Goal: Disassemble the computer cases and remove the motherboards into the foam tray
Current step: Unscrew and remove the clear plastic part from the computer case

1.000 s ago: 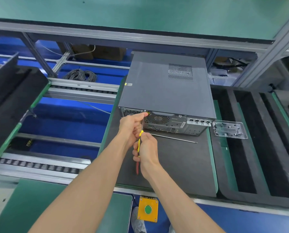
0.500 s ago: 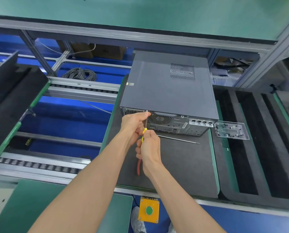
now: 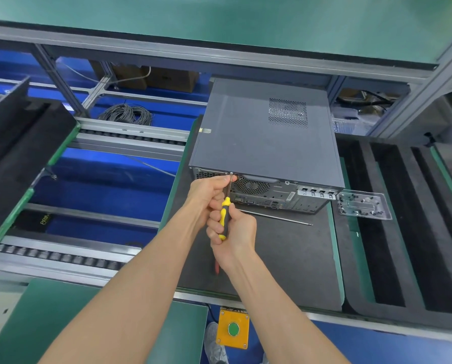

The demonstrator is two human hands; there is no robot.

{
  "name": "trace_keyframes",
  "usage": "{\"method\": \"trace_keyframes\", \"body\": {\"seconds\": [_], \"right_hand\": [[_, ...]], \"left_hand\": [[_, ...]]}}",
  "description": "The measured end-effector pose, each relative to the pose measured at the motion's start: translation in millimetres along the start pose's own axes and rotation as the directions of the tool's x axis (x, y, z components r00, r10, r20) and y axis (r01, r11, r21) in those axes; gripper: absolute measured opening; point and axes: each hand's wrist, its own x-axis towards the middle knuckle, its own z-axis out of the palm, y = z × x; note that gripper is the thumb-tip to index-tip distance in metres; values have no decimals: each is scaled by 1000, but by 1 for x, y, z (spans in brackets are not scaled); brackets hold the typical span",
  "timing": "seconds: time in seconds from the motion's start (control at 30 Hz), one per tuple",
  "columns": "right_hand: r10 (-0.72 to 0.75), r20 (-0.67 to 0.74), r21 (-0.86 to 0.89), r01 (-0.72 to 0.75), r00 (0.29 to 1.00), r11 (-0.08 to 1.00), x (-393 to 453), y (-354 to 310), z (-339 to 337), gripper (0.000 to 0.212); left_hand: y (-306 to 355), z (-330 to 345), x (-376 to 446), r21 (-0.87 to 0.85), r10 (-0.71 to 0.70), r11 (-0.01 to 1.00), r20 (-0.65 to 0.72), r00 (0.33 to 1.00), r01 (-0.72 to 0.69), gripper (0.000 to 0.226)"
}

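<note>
A dark grey computer case (image 3: 261, 137) lies flat on a black mat (image 3: 285, 258), its rear panel facing me. My right hand (image 3: 232, 232) grips the yellow-and-black handle of a screwdriver (image 3: 224, 216). The metal shaft points up to a screw at the top edge of the rear panel. My left hand (image 3: 209, 191) is curled round the shaft just below the tip, resting against the case. A black foam tray (image 3: 393, 232) with long slots lies to the right of the mat.
A clear plastic dish (image 3: 364, 206) with small screws sits on the foam tray beside the case. A thin metal rod (image 3: 277, 218) lies on the mat in front of the case. Another foam tray (image 3: 14, 164) tilts at the left over roller rails. A yellow button box (image 3: 232, 328) hangs below the bench edge.
My right hand has turned on the screwdriver handle, so more of the yellow-and-black grip shows. Both hands stay at the same screw.
</note>
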Motion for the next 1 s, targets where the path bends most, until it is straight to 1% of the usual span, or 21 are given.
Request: {"method": "trace_keyframes", "body": {"seconds": [0.03,0.1,0.17,0.23,0.27,0.3,0.37,0.4,0.43,0.47,0.5,0.53,0.57,0.6,0.63,0.7,0.73,0.77,0.83,0.93,1.0], "right_hand": [[-5,-7,-16,5,1000,1000,0,0,-1,38],[-46,-61,-117,38,997,992,0,0,-2,37],[-126,-125,-238,93,984,967,4,-1,0,37],[-187,-170,-286,134,967,949,6,1,3,35],[-184,-178,-256,136,967,957,6,4,4,33],[-149,-155,-180,120,977,976,6,6,5,32],[-67,-67,17,69,995,998,4,10,7,31],[-64,-58,51,67,996,996,6,10,7,31],[-102,-92,11,103,991,995,7,10,6,31],[-197,-164,-133,176,967,975,9,11,5,31],[-344,-233,-368,244,910,897,11,13,4,32],[-508,-265,-613,264,820,745,11,16,3,35],[-631,-236,-765,259,739,590,11,19,2,35],[-687,-207,-817,263,697,513,11,23,2,34],[-679,-215,-795,278,702,539,9,24,3,33],[-537,-321,-597,273,780,754,11,21,6,32],[-442,-370,-493,231,817,839,13,18,7,31],[-366,-400,-433,178,841,883,14,14,8,32],[-309,-400,-411,132,863,902,14,10,9,30],[-300,-352,-382,156,887,911,11,10,11,25],[-317,-322,-383,184,892,905,9,12,12,26]], "left_hand": [[0,-1,0,-7,-4,1000,9,1000,4,19],[0,-1,2,-35,-10,999,17,1000,11,19],[0,-1,4,-57,-14,998,14,1000,15,18],[-1,-2,6,-72,-19,997,21,1000,21,18],[-1,-3,7,-77,-27,997,26,999,29,19],[-1,-4,7,-78,-39,996,30,999,41,21],[2,-5,9,-89,-56,994,19,998,58,23],[3,-4,10,-109,-66,992,3,998,66,24],[5,-4,11,-137,-80,987,-6,997,79,24],[7,-3,11,-167,-98,981,-5,995,96,26],[8,-2,11,-196,-115,974,2,993,113,27],[9,-2,10,-217,-124,968,8,992,123,27],[10,-1,10,-226,-127,966,11,992,127,27],[10,-1,9,-226,-127,966,10,992,126,27],[10,-1,9,-219,-126,968,7,992,125,27],[9,-1,8,-200,-127,972,-2,992,124,26],[9,-2,9,-190,-128,974,-5,992,124,27],[9,-2,9,-182,-130,975,-5,991,127,27],[10,-4,11,-173,-139,975,-1,990,136,27],[9,-5,13,-206,-145,968,11,989,144,24],[9,-5,13,-222,-140,965,21,990,141,23]]}}
